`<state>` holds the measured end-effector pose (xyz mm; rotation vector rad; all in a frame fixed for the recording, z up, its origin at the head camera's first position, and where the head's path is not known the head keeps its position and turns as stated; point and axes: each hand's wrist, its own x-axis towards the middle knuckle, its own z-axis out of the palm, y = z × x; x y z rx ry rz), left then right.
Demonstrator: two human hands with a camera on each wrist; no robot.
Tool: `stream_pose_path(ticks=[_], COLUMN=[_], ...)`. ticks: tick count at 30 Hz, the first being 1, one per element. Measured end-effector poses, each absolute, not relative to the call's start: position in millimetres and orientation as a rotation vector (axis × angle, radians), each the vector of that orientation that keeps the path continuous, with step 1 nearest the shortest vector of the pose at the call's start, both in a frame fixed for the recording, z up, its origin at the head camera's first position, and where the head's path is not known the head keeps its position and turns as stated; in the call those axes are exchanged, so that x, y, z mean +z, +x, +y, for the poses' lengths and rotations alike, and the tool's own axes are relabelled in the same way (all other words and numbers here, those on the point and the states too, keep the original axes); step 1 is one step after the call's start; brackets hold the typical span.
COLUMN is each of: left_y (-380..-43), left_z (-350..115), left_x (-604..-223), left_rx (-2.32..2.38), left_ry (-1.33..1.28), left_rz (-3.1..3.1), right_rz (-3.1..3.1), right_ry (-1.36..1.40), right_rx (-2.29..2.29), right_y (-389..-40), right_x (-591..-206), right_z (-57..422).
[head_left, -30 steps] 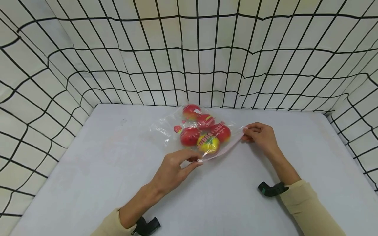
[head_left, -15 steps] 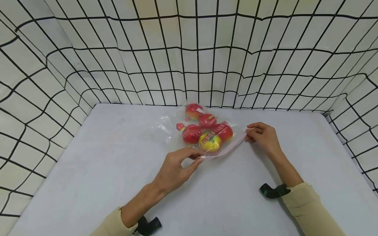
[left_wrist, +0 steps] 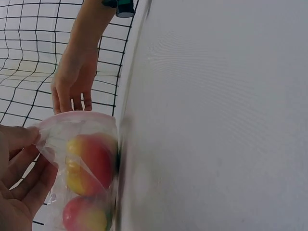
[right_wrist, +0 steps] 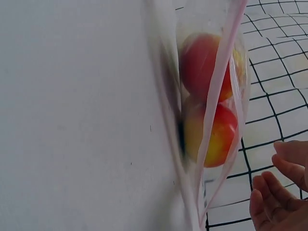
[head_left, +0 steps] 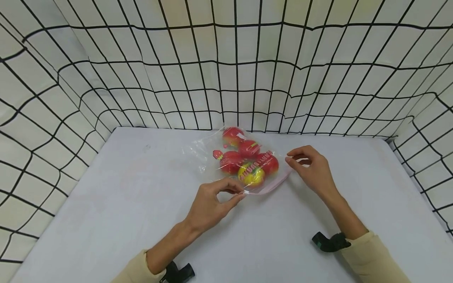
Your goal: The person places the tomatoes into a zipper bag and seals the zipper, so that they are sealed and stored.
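A clear printed zip bag [head_left: 209, 151] with a pink strip along its mouth lies on the white table, with several round red-and-yellow fruits [head_left: 251, 175] inside. My left hand [head_left: 212, 200] pinches the near corner of the mouth between thumb and fingers, beside a small white tab. In the left wrist view, the left thumb and fingers [left_wrist: 21, 168] hold the plastic edge. My right hand [head_left: 313, 169] is at the mouth's right corner. The right wrist view shows the right fingers [right_wrist: 274, 197] apart from the thumb and clear of the pink strip [right_wrist: 211, 115], whose two sides stand parted.
Black grid netting [head_left: 237, 63] over pale walls surrounds the back and sides of the white table [head_left: 141, 204]. A black curved device [head_left: 330, 241] sits at the right wrist, and another [head_left: 178, 272] at the left.
The bag has shifted slightly right. My right hand has let go of the mouth's right corner and moved a little left. My left hand keeps its pinch.
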<state>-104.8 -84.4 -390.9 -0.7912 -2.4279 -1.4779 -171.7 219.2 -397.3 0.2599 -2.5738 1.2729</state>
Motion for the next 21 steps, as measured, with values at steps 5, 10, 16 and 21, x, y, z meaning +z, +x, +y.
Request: stream_pose_path(ticks=[5,10,16,21], left_y=[-105.1,-105.2,-105.1,-105.4], left_z=[-83.6,-84.2,-84.8,-84.7], left_x=[-391.1,-390.3,-390.1,-391.0], left_rx=[-1.528,-1.569,-1.612,-1.626], left_ry=[-0.760,-0.747,-0.745,-0.740], left_rz=[-2.427,-2.437,-2.458,-2.467], right_rz=[-2.565,-2.558,-2.565,-2.568], right_ry=[0.426,0.529,0.618,0.699], right_rx=[1.322,1.342,1.378,1.424], right_y=[-160.6,-153.4,-142.9,-133.5], right_x=[-391.7,-389.9,-388.4,-389.3], right_z=[207.2,197.2,186.3,177.5])
